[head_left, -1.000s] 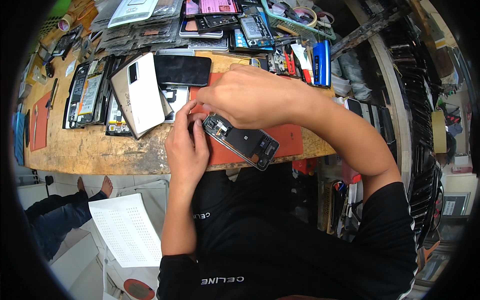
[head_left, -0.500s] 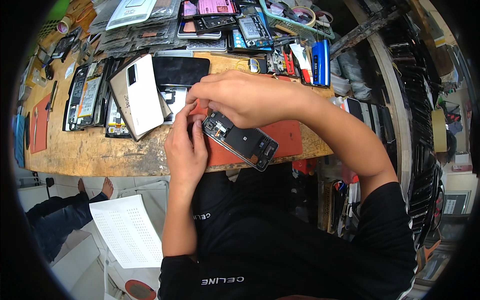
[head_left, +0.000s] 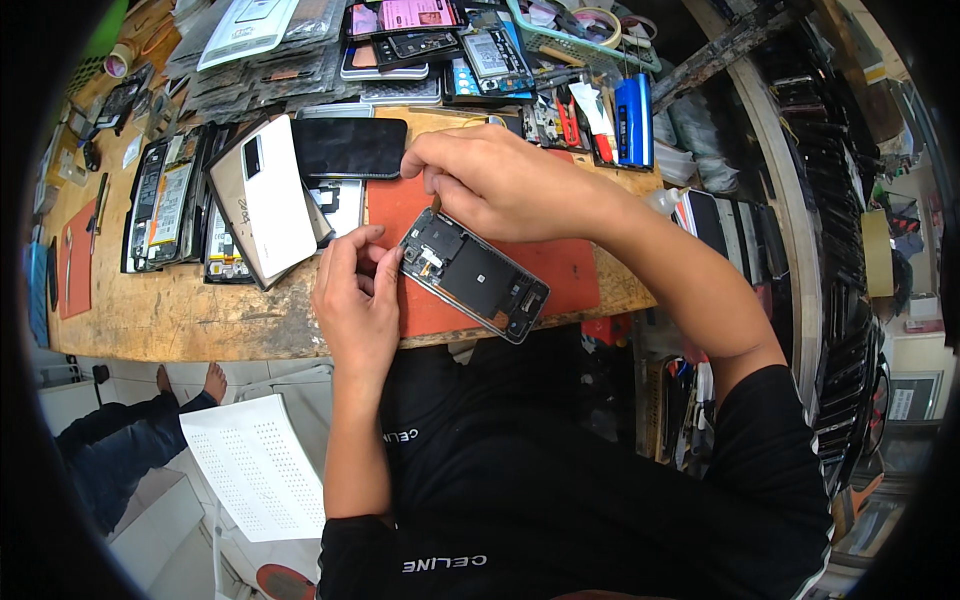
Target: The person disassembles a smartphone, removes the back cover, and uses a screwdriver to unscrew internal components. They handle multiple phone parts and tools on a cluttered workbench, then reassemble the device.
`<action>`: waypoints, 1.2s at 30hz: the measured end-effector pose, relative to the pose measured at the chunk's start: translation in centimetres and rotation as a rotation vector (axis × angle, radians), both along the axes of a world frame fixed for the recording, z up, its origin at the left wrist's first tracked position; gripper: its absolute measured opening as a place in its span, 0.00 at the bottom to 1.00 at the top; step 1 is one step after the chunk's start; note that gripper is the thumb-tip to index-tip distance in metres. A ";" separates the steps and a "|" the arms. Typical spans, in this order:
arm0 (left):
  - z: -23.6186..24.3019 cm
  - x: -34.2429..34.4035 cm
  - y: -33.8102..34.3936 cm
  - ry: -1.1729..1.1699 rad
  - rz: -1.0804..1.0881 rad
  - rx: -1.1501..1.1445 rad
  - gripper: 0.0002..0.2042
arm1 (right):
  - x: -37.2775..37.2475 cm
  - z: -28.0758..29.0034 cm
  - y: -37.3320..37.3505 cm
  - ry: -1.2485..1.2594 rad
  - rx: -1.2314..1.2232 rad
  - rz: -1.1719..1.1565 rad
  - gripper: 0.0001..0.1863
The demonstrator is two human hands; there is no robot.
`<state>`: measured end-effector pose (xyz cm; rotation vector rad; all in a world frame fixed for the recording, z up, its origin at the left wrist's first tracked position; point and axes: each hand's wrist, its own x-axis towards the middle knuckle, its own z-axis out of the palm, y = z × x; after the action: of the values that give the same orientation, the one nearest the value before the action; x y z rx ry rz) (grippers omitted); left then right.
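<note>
A smartphone [head_left: 478,278] with its back cover off lies slantwise on the red mat [head_left: 575,275], dark inner parts facing up. At its left edge, my left hand [head_left: 358,295] is closed, with the thumb against the frame. My right hand [head_left: 490,185] curls over the phone's far end, its fingers pinched on a thin brown tool [head_left: 436,204] whose tip comes down at the upper corner. Most of that tool is hidden by the fingers, so its exact kind does not show.
Left of the mat lean a white phone back cover [head_left: 280,200] and several opened phones [head_left: 165,205]. Beyond lies a black phone [head_left: 350,147]. Bagged parts [head_left: 270,75], a green basket [head_left: 585,50] and a blue object [head_left: 633,120] line the back. Another person's legs [head_left: 130,430] show lower left.
My right hand has lifted and drawn back from the phone's upper corner, exposing more of the phone and the brown tool. My left fingers have moved apart from the right ones. The view has shifted slightly.
</note>
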<state>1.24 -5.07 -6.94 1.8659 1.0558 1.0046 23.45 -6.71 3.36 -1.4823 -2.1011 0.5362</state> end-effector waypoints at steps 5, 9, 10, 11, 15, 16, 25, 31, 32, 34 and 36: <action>-0.2 -0.2 0.0 -0.021 0.001 0.200 0.07 | 0.3 -0.5 0.1 -0.002 0.018 0.041 0.13; 0.0 -1.0 -0.1 -0.025 0.146 0.267 0.07 | 0.2 -0.6 0.2 -0.004 0.034 0.049 0.12; 0.1 -1.4 0.4 0.016 0.207 0.308 0.07 | 0.1 -0.5 0.2 -0.005 0.039 0.050 0.12; 0.4 -2.0 1.1 0.056 0.268 0.349 0.07 | -0.1 -0.4 0.2 -0.018 0.023 0.039 0.11; 1.2 -4.3 5.5 0.264 0.389 0.539 0.08 | -0.6 0.6 0.5 -0.159 -0.063 0.016 0.10; 1.3 -4.7 6.4 0.322 0.397 0.533 0.08 | -0.5 0.9 0.5 -0.256 -0.197 -0.021 0.09; 2.4 -1.9 4.6 0.207 0.256 0.645 0.10 | -0.1 1.3 0.7 -0.219 0.105 0.239 0.11; 1.1 2.2 0.8 0.038 -0.112 0.176 0.14 | -0.5 2.5 0.6 -0.321 -0.084 0.211 0.14; 0.9 2.5 0.7 0.027 -0.132 0.154 0.15 | -0.5 2.6 0.5 -0.269 -0.008 0.273 0.12; 0.7 2.7 0.7 0.021 -0.153 0.126 0.16 | -0.4 2.7 0.4 -0.390 -0.198 0.137 0.13; 0.6 2.7 0.8 0.038 -0.157 0.104 0.17 | -0.3 2.7 0.3 -0.380 -0.168 0.128 0.14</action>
<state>3.95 -4.28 -6.33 2.0252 0.8779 0.9520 23.19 -6.39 6.06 -1.6566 -2.5102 0.5214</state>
